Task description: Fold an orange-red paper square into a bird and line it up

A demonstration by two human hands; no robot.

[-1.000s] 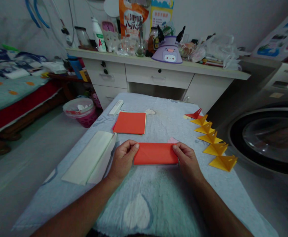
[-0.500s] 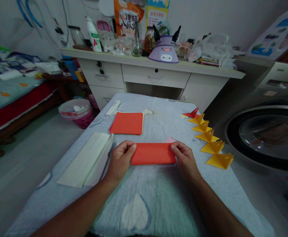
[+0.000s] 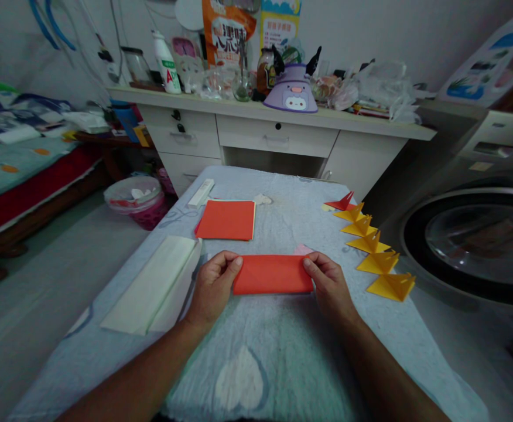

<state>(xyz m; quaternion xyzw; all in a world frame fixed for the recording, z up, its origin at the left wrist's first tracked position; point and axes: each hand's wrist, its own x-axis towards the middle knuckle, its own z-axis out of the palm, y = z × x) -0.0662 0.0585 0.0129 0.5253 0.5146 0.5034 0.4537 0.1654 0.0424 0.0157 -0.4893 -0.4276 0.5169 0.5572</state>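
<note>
A red-orange sheet of origami paper (image 3: 273, 274), folded into a wide rectangle, is stretched between my hands above the cloth-covered table (image 3: 283, 340). My left hand (image 3: 215, 281) pinches its left end, thumb on top and fingers behind. At the right end, my right hand (image 3: 328, 280) grips it the same way. Just beyond lies a stack of square red-orange paper (image 3: 226, 220), with other colours peeking out at its edges. Folded paper cranes, several yellow ones (image 3: 378, 262) and a red one (image 3: 343, 202), stand in a row along the right side.
Left of my hands lies a folded pale sheet (image 3: 151, 284). A small white box (image 3: 201, 194) sits near the far left edge. Beyond the table stands a white cabinet (image 3: 278, 135) with jars and bags on top. A washing machine (image 3: 480, 205) is on the right, a bin (image 3: 136, 199) on the left.
</note>
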